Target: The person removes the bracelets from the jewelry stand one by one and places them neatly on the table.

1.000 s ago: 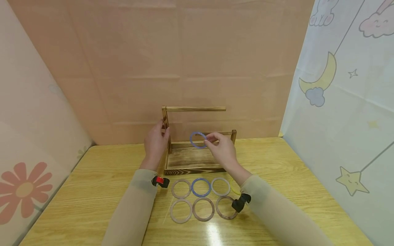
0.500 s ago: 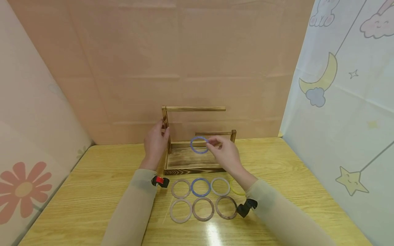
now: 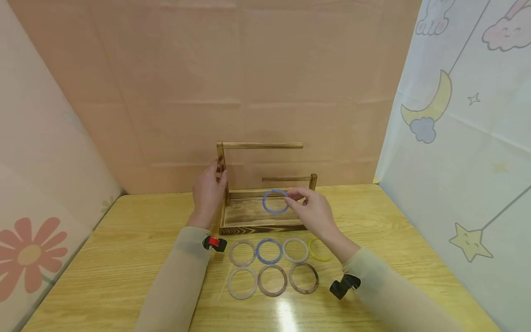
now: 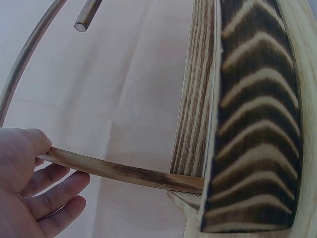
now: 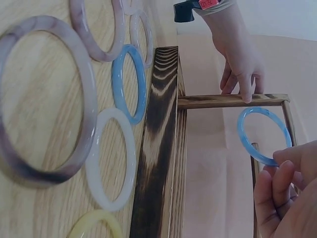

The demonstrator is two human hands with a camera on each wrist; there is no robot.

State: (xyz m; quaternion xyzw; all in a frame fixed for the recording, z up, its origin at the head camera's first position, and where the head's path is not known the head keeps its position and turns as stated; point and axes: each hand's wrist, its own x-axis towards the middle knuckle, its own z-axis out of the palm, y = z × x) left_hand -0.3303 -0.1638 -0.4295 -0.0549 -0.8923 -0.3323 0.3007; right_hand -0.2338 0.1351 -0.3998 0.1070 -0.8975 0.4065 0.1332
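Note:
My left hand grips the left upright post of a dark-grained wooden bangle rack, thumb on one side and fingers on the other. With thumb and fingertips my right hand pinches a thin blue bangle by its right edge. In the head view, that bangle appears in front of the rack's base, below the short lower bar. Its ring faces the right wrist view, apart from the post. The long upper bar carries nothing.
Several bangles lie in two rows before the rack: a blue one, a white one, a yellow one, a brown one and other pale ones. A peach cloth hangs behind the wooden table.
My right hand has moved down and to the right with the blue bangle, away from the upper bar. The left hand has stayed on the post.

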